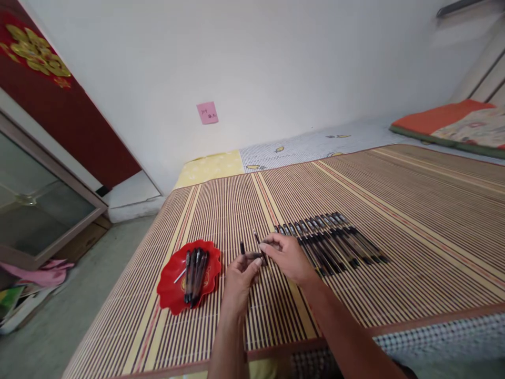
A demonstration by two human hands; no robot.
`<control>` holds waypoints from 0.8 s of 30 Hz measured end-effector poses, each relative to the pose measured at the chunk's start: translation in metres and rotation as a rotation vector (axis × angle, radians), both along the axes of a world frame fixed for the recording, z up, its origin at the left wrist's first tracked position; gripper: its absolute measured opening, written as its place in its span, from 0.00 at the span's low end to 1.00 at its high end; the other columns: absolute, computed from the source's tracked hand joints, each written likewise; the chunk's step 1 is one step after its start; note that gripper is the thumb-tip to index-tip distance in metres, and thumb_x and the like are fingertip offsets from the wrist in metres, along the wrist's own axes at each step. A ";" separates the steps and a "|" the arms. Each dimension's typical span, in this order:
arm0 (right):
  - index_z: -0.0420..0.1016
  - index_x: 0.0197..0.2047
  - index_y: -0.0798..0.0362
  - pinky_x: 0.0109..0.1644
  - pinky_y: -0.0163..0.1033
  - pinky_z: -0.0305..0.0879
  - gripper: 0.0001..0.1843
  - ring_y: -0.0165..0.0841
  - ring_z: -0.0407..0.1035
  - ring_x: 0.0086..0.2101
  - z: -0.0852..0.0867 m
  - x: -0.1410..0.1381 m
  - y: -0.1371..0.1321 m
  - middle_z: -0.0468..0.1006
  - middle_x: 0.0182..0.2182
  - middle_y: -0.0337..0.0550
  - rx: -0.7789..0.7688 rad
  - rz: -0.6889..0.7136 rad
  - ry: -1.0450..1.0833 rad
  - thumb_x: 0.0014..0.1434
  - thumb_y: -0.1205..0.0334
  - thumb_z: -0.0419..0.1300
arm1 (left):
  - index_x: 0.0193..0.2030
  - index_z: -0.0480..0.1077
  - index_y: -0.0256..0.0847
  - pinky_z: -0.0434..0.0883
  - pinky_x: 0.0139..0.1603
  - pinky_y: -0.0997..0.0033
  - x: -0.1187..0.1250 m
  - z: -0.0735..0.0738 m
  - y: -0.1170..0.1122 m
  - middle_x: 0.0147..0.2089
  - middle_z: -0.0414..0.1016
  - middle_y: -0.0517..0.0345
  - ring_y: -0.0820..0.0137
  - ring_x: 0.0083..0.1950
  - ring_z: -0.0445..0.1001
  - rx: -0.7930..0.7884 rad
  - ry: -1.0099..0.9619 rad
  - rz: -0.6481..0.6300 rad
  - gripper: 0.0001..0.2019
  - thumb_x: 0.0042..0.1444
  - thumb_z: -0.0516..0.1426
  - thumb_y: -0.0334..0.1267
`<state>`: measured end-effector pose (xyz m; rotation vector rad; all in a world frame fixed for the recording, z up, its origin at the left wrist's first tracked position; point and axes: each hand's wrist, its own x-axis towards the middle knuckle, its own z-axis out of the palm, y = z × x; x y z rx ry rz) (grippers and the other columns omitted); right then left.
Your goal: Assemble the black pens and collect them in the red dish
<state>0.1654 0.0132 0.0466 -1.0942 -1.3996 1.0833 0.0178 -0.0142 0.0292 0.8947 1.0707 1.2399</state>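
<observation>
Over the striped mat, my left hand (240, 279) is closed, with a short black pen cap (242, 247) standing up between its fingers. My right hand (290, 259) pinches a dark slim pen (257, 238), its bright tip pointing up and away. The thumb and fingertips of my left hand meet the lower part of this pen, and much of it is hidden by the fingers. Just right of my right hand, a row of capped dark pens (331, 247) lies side by side. To the left, a red scalloped plate (168, 287) holds several dark pens (196, 273) and a thin white stick (180, 276).
The bamboo mat (221, 210) covers a bed against a white wall (276, 68). A folded orange quilt (437, 118) lies at the far right. A pink note (207, 112) is stuck on the wall. Left of the bed are the floor and a glass-panelled cabinet door (31, 200).
</observation>
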 end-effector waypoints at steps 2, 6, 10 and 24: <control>0.75 0.33 0.54 0.36 0.36 0.65 0.11 0.32 0.69 0.31 0.005 -0.002 -0.002 0.76 0.27 0.39 -0.005 -0.010 0.044 0.55 0.54 0.61 | 0.36 0.78 0.36 0.59 0.26 0.79 0.002 0.004 -0.002 0.28 0.72 0.62 0.79 0.25 0.62 0.006 -0.014 0.003 0.22 0.38 0.74 0.47; 0.74 0.34 0.54 0.29 0.34 0.60 0.13 0.27 0.62 0.24 0.010 -0.003 -0.005 0.70 0.24 0.34 -0.050 -0.005 0.129 0.54 0.51 0.63 | 0.34 0.79 0.36 0.60 0.27 0.78 0.003 0.008 -0.004 0.28 0.73 0.61 0.78 0.26 0.63 0.021 0.001 0.011 0.19 0.37 0.73 0.45; 0.73 0.34 0.54 0.25 0.33 0.54 0.15 0.25 0.57 0.21 0.011 -0.004 -0.006 0.66 0.22 0.32 -0.070 0.027 0.186 0.53 0.50 0.64 | 0.33 0.78 0.37 0.60 0.28 0.77 0.003 0.008 -0.005 0.28 0.72 0.61 0.77 0.27 0.64 0.033 0.015 0.000 0.18 0.38 0.73 0.45; 0.75 0.40 0.54 0.25 0.33 0.57 0.18 0.26 0.61 0.20 0.019 0.022 -0.005 0.69 0.19 0.32 -0.061 0.013 0.246 0.58 0.46 0.62 | 0.34 0.78 0.37 0.64 0.34 0.74 0.003 0.012 -0.012 0.30 0.72 0.59 0.73 0.31 0.66 0.051 0.089 -0.087 0.15 0.42 0.71 0.42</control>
